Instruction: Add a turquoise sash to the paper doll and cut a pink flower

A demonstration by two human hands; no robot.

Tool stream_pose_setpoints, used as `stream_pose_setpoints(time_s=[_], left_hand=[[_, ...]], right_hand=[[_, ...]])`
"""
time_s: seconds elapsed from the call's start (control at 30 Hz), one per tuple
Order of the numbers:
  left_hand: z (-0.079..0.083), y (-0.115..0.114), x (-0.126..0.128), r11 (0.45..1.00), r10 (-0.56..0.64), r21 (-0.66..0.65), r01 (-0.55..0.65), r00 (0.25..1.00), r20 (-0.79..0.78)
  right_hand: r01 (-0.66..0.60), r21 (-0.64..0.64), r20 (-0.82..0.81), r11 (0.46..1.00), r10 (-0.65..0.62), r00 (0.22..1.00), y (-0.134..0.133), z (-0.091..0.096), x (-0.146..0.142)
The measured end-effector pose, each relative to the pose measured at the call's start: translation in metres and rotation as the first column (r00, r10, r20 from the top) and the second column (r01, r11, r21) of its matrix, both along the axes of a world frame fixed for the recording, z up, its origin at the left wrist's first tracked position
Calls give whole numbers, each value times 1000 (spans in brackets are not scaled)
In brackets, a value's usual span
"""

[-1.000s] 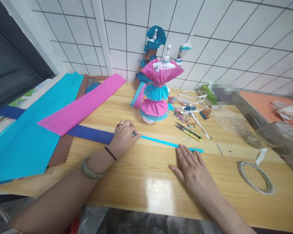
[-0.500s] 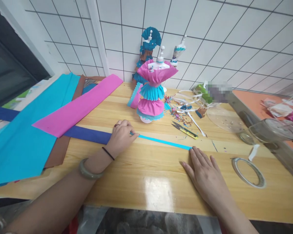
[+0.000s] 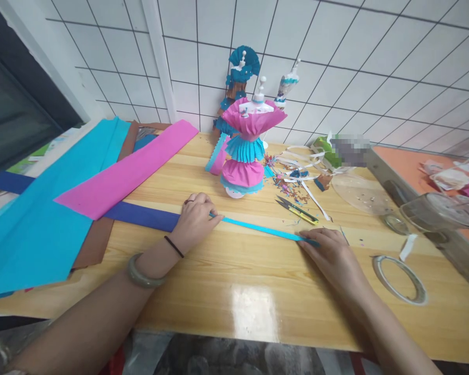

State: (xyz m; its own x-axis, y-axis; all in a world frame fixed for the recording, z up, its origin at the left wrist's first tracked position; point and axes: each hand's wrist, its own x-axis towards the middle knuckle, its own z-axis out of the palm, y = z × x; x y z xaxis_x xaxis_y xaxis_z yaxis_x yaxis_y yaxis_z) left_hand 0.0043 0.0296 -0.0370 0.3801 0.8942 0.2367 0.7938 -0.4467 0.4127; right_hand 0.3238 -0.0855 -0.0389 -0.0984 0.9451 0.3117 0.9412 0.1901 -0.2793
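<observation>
A narrow turquoise paper strip point(image 3: 260, 227) stretches across the wooden table between my two hands. My left hand point(image 3: 197, 219) pinches its left end, fingers closed, beside a dark blue paper band point(image 3: 144, 215). At the right end, my right hand point(image 3: 330, 252) has thumb and fingers closed on the strip, and a short bit of it shows past the thumb. Behind the strip stands a small dress form point(image 3: 244, 151) in ruffled pink and turquoise paper. Yellow-handled thread snips point(image 3: 297, 211) lie beyond my right hand, blades pointing up and left.
Large turquoise point(image 3: 35, 224) and pink point(image 3: 128, 172) paper sheets cover the left side. Paper scraps point(image 3: 293, 185) are scattered behind the snips. A tape roll point(image 3: 399, 279) lies at right, near a clear container point(image 3: 433, 213). Two more dress forms stand by the tiled wall.
My right hand has gone from lying flat at the strip's right end to pinching it between thumb and fingers. The left hand keeps its place.
</observation>
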Motion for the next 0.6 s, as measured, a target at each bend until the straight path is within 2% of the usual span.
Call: stream_pose_setpoints(time_s=[0.13, 0.33, 0.6], left_hand=[[1, -1, 0, 1000, -2, -13, 2, 1000, 0], [3, -4, -1, 1000, -14, 4, 14, 1000, -12], [4, -4, -3, 999, -51, 4, 51, 998, -22]], right_hand=[[3, -34, -14, 999, -3, 1000, 1, 1, 0], [-40, 21, 23, 999, 40, 999, -1, 5, -4], [-94, 30, 74, 995, 91, 993, 2, 7, -5]])
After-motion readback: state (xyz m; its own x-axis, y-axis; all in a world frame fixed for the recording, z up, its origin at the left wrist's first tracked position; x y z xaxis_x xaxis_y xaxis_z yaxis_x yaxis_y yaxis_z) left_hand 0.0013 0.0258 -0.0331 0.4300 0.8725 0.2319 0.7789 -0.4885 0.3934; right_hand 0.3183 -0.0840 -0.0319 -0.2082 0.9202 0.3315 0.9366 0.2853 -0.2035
